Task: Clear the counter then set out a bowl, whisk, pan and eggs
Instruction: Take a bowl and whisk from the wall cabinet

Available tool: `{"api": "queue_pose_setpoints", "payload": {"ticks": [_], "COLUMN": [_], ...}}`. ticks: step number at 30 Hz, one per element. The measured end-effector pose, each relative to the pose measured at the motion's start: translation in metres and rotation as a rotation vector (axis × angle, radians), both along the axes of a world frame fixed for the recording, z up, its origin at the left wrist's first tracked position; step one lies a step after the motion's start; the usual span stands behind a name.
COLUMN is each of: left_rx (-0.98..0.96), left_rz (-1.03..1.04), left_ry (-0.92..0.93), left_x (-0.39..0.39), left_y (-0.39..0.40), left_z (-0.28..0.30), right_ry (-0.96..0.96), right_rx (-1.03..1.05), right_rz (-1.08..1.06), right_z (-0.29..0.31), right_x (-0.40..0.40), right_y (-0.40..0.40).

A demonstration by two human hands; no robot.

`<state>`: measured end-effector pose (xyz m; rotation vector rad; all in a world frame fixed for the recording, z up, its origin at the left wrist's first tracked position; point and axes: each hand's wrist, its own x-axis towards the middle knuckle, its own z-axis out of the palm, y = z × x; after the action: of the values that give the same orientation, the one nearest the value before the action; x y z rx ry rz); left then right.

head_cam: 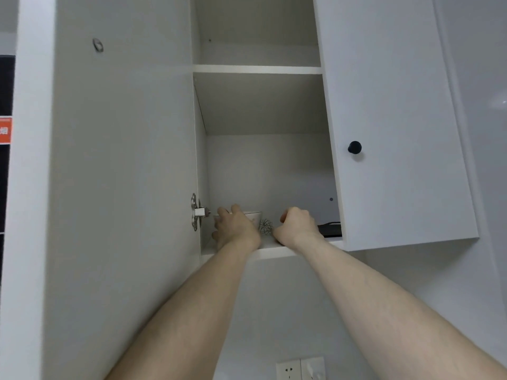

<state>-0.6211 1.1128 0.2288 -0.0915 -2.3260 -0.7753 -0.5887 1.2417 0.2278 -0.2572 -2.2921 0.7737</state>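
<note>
Both arms raised into an open white wall cabinet (pixel 260 250), left hand (pixel 236 229) wrapped around the near side of a white bowl (pixel 253 216) on the bottom shelf, fingers curled over its rim. Right hand (pixel 297 224) closed in a fist just right of a wire whisk (pixel 266 226), thumb side beside the whisk head; whether the handle sits inside that fist, impossible to tell. Dark pan (pixel 330 229) lying on the same shelf, just right of the right hand, partly hidden behind the closed door (pixel 397 119) with its black knob (pixel 354 147).
</note>
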Motion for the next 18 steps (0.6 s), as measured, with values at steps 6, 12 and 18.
{"api": "queue_pose_setpoints", "payload": {"ticks": [6, 12, 18], "left_rx": [-0.033, -0.001, -0.068], "left_rz": [0.048, 0.065, 0.014], "left_ry": [0.008, 0.002, -0.013], "left_x": [0.0037, 0.0055, 0.0032], "left_y": [0.0026, 0.0025, 0.0007], "left_z": [-0.0002, 0.0006, 0.0002], "right_ry": [-0.026, -0.054, -0.078], "right_rx": [0.014, 0.031, 0.068], "right_rz": [0.026, 0.059, 0.091], "right_z": [-0.0003, 0.0008, 0.0026], "right_x": [0.0012, 0.0032, 0.0055], "right_y": [-0.0019, -0.0054, -0.0073]}}
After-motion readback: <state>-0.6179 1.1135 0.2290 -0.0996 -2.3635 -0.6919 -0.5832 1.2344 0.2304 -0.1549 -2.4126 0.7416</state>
